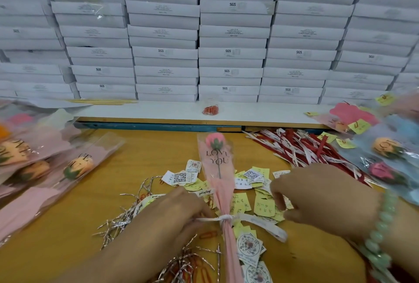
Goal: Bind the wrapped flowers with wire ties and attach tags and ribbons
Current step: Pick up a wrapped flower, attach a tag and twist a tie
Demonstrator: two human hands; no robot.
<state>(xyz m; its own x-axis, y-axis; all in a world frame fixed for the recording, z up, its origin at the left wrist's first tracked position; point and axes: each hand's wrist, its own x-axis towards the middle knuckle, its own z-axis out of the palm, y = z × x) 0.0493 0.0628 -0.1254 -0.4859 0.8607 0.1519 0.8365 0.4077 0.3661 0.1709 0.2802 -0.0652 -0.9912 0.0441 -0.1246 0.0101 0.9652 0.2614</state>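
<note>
Left hand [179,210] pinches one tail of the white printed ribbon [226,217] knotted round the pink-wrapped flower [217,167]; right hand [322,198] is curled, its grip indeterminable. Both tails likely need even, level tension.

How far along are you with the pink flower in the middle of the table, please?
The white ribbon is already wound round the wrapped pink flower. The left hand pinches its left end, seemingly pulling it tight; the right hand is curled nearby, its grip unclear. No tag shows on this flower yet; yellow tags lie beside it. The wrapped flowers on the left show no ribbons.
</note>
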